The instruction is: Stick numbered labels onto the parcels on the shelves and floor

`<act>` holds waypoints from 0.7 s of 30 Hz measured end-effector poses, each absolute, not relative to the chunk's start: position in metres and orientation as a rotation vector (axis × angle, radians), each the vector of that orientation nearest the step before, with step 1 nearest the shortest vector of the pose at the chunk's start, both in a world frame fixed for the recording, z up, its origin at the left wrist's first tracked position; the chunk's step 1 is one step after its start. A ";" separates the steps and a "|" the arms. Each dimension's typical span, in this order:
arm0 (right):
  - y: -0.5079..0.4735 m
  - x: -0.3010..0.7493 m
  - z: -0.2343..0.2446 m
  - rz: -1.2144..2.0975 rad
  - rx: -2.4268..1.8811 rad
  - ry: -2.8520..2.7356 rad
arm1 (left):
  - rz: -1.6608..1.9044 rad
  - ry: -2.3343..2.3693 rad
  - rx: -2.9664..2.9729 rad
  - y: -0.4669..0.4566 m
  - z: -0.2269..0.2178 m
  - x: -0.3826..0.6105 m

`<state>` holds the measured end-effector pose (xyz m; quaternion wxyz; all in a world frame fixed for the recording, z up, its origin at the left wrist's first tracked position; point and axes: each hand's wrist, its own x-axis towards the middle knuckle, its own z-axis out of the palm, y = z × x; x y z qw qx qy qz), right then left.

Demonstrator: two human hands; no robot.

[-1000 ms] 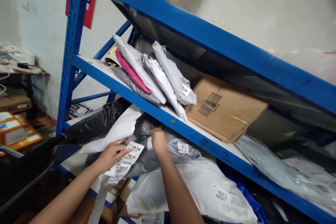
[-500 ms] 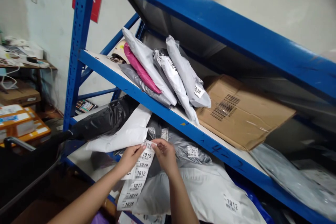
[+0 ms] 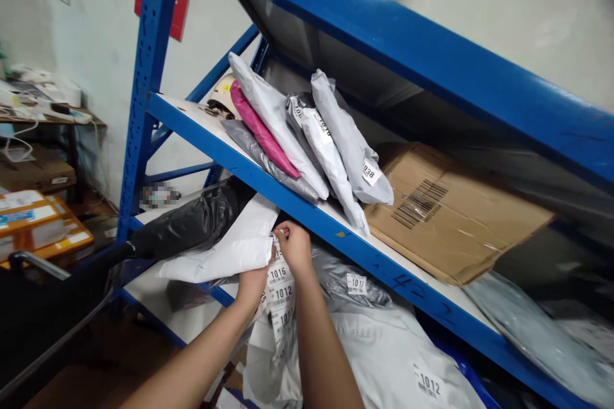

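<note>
My left hand grips a hanging strip of white number labels printed 1016 and 1012. My right hand pinches the top of that strip, just under the blue edge of the middle shelf. A folded white mailer lies right beside my left hand. Below my hands sit a grey mailer and a large white mailer, both tagged 1012.
On the blue rack's middle shelf lean several grey mailers and a pink one, next to a flat cardboard box. A black bag lies on the lower shelf. Orange boxes and a cluttered table stand left.
Both hands rose with the label strip toward the shelf edge. My left hand slid behind the white mailer's corner. The view shifted slightly right.
</note>
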<state>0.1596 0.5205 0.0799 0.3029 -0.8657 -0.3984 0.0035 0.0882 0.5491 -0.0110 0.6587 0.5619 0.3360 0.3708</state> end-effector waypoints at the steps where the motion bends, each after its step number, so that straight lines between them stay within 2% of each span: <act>1: 0.526 0.164 0.077 0.021 -2.327 -1.049 | 0.813 0.768 1.300 0.550 -0.010 0.083; 4: 0.534 0.177 0.069 0.004 -2.433 -0.988 | 0.663 0.694 1.379 0.556 -0.007 0.058; 9: 0.533 0.181 0.075 0.006 -2.579 -0.953 | 0.118 0.354 1.502 0.584 -0.008 0.015; 11: 0.533 0.175 0.081 -0.059 -2.622 -0.952 | 0.074 0.310 1.510 0.600 -0.006 0.008; 14: 0.529 0.167 0.080 -0.106 -2.600 -1.260 | 0.082 0.336 1.445 0.621 0.001 0.003; 17: 0.517 0.165 0.064 -0.215 -2.517 -1.533 | -0.009 0.307 1.414 0.634 0.006 -0.003; 21: 0.496 0.163 0.040 -0.374 -2.455 -1.569 | -0.096 0.247 1.348 0.646 0.007 -0.010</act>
